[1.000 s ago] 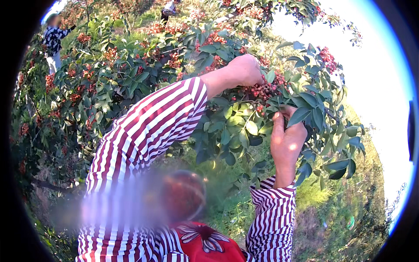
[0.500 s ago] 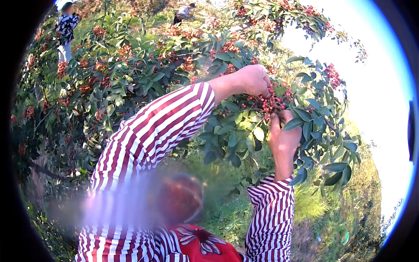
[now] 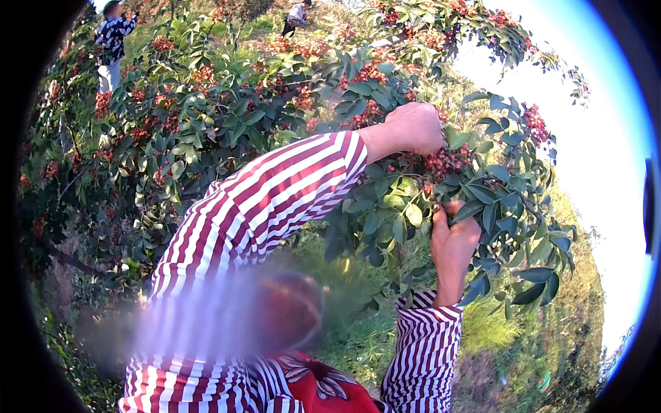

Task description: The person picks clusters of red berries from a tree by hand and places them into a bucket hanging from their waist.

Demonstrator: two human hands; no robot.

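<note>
Left hand has curled tighter beside the berries, many remaining attached; my right hand sits part-curled among leaves beneath; I can't tell what either holds.

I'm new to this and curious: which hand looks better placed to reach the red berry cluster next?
Probably the left hand: it is curled beside the upper-left of the red berry cluster. The right hand is lower, partly hidden by leaves.
</note>
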